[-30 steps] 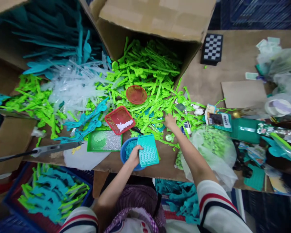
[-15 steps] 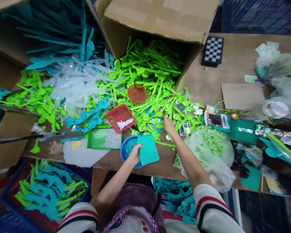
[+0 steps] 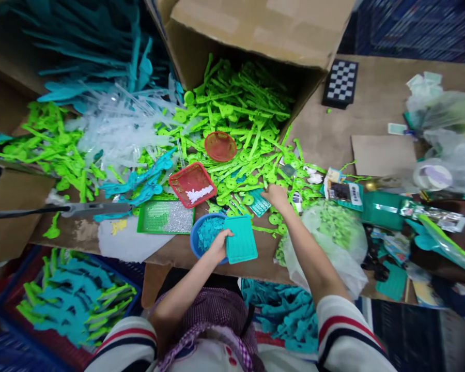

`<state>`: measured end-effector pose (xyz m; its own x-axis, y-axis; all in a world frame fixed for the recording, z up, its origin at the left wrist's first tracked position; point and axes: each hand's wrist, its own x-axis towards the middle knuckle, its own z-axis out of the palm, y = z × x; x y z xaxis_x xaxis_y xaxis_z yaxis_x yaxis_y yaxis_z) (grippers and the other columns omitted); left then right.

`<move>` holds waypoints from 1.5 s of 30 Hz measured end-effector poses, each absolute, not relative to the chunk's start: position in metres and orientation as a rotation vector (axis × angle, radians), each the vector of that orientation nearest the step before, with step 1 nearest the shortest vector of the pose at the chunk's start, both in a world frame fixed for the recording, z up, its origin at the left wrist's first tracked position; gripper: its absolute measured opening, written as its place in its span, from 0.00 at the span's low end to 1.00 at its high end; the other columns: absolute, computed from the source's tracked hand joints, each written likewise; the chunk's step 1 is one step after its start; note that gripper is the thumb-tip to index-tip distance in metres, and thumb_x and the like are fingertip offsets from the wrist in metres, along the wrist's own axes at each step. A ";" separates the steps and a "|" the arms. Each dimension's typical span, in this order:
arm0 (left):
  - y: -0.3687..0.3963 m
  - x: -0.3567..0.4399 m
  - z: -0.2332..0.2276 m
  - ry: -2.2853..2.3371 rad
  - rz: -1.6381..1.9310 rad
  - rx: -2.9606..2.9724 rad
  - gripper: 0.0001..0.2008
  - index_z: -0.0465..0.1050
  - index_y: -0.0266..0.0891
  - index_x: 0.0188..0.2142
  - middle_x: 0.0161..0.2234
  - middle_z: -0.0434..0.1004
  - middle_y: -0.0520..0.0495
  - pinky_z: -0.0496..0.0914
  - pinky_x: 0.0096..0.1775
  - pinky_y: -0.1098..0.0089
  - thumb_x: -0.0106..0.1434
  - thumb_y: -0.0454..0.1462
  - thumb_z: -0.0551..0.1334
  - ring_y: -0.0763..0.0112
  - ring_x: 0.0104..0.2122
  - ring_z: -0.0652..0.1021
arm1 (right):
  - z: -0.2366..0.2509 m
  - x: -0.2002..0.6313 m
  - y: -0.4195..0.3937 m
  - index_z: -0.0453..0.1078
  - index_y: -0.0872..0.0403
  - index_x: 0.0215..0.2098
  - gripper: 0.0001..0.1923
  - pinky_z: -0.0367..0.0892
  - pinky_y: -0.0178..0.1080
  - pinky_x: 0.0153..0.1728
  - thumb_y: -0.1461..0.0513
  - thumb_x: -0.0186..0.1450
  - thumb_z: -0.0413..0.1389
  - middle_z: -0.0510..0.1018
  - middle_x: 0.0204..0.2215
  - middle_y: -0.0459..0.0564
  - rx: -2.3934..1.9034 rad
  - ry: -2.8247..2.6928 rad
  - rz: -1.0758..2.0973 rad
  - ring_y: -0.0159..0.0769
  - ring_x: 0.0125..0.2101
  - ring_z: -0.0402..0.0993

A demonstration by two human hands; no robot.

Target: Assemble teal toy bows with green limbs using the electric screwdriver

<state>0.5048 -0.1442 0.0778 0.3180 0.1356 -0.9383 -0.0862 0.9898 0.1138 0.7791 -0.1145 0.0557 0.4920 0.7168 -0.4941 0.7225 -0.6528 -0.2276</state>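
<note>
**Fig. 1. Two-handed pick from a heap of moulded parts**

Your left hand [image 3: 219, 244] is clamped on the near-left edge of a teal plastic tile [image 3: 241, 239], which rests flat at the front of the cardboard-covered table [image 3: 372, 98], partly over a blue bowl [image 3: 201, 236]. Your right hand [image 3: 276, 195] reaches into the green plastic parts [image 3: 240, 108] spilling from the tipped cardboard box [image 3: 256, 26]; its fingers are curled down beside a second, smaller teal tile [image 3: 259, 202], and the view does not show whether they close on anything. A red square basket [image 3: 191, 184] of white pieces, a round red basket [image 3: 220, 146] and a green bead tray [image 3: 166, 217] lie just left of the reach.

To work this well, keep the held tile level and pinned against the bowl rim. Lift the small tile clear of the tangled green sprues, rather than dragging it, so that nothing snags or scatters.
</note>
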 end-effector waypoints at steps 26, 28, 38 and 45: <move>-0.143 0.467 0.093 1.344 0.410 0.418 0.32 0.75 0.38 0.47 0.45 0.83 0.40 0.77 0.47 0.58 0.41 0.38 0.78 0.54 0.44 0.83 | 0.046 0.717 -0.020 0.76 0.60 0.50 0.18 0.54 0.57 0.59 0.65 0.68 0.48 0.71 0.59 0.68 3.028 1.061 -0.866 0.53 0.59 0.65; -0.151 0.464 0.092 1.361 0.383 0.411 0.31 0.75 0.38 0.47 0.43 0.84 0.42 0.77 0.46 0.58 0.42 0.38 0.78 0.54 0.42 0.83 | 0.038 0.713 -0.015 0.76 0.59 0.51 0.20 0.52 0.57 0.60 0.68 0.67 0.47 0.70 0.60 0.66 3.005 1.037 -0.842 0.51 0.60 0.64; -0.137 0.450 0.092 1.407 0.386 0.373 0.24 0.77 0.38 0.41 0.38 0.84 0.43 0.77 0.47 0.59 0.43 0.36 0.76 0.56 0.39 0.83 | 0.030 0.721 -0.024 0.75 0.61 0.46 0.15 0.54 0.55 0.59 0.63 0.69 0.50 0.78 0.50 0.63 2.893 0.967 -1.049 0.48 0.52 0.73; -0.137 0.446 0.090 1.403 0.380 0.363 0.23 0.76 0.37 0.43 0.39 0.84 0.43 0.76 0.49 0.58 0.46 0.37 0.75 0.57 0.40 0.83 | 0.070 0.733 -0.033 0.74 0.53 0.42 0.15 0.67 0.44 0.46 0.55 0.68 0.49 0.78 0.45 0.55 3.032 1.030 -1.066 0.46 0.45 0.75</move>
<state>0.4464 -0.1371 0.0896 0.1272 0.4632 -0.8771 -0.0422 0.8860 0.4618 0.7330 -0.0333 0.0700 0.6194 0.6141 -0.4891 0.4681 -0.7890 -0.3978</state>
